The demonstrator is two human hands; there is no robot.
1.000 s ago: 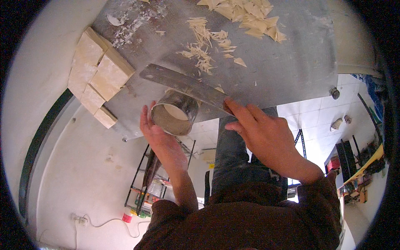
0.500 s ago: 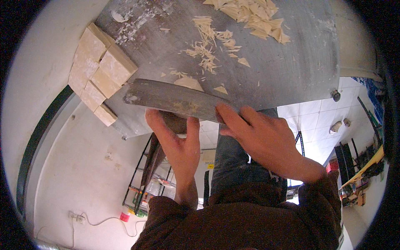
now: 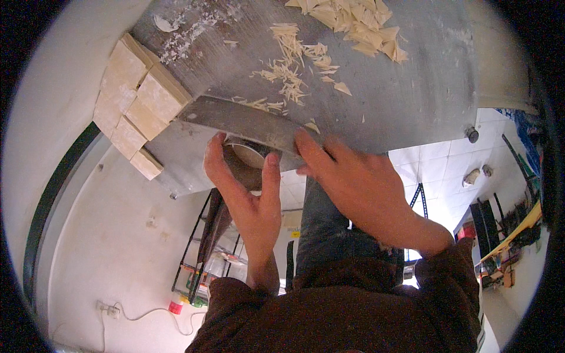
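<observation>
My right hand [image 3: 365, 188] is closed round the right end of a long, wide grey blade [image 3: 244, 120], which looks like a cleaver. The blade lies tilted over the near edge of a grey metal table [image 3: 412, 88]. Just on the near side of it, my left hand [image 3: 250, 203] curls its thumb and fingers round a dark, round, cup-like piece [image 3: 242, 167]. A pale disc-like surface [image 3: 250, 154] shows inside its rim. Pale thin shreds [image 3: 259, 105] lie along the blade's far edge. The right hand's lower fingers and the blade's grip are mostly hidden.
Stacked pale, flour-dusted slabs [image 3: 150, 103] stand at the table's left edge. Thin pale triangular pieces [image 3: 353, 23] are heaped at the far side, with loose slivers [image 3: 288, 70] nearer. White powder [image 3: 188, 29] is scattered far left. A black shelf rack [image 3: 194, 259] stands below.
The blade has moved away from me and uncovered the cup-like piece's pale inside. A larger pale piece by its far edge no longer shows. Both hands keep their holds.
</observation>
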